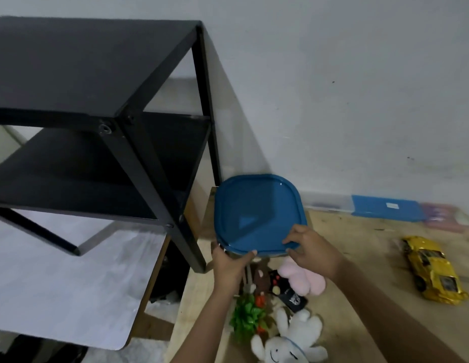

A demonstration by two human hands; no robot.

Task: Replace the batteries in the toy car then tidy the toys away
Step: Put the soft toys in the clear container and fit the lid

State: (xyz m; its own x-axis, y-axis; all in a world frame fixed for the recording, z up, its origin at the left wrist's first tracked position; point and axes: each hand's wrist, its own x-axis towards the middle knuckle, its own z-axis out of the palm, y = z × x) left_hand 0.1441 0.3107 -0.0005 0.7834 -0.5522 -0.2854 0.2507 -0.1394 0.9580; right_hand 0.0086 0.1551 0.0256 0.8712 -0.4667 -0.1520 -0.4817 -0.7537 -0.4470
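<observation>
Left hand (229, 263), right hand (313, 254) both grip 1 blue-lidded box (257, 213), contents hidden. Below box: 1 pink plush (302, 280), 1 white plush (293, 336). Right: 1 yellow car (435, 271).

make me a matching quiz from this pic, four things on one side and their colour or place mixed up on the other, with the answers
Things:
1. lid
2. toy car
3. white plush toy
4. shelf

Descriptions:
A. black, at the left
B. yellow, on the table at the right
C. blue, gripped by the left hand and the right hand
D. lying on the table, nearest the camera

Pairs: 1-C, 2-B, 3-D, 4-A
</observation>
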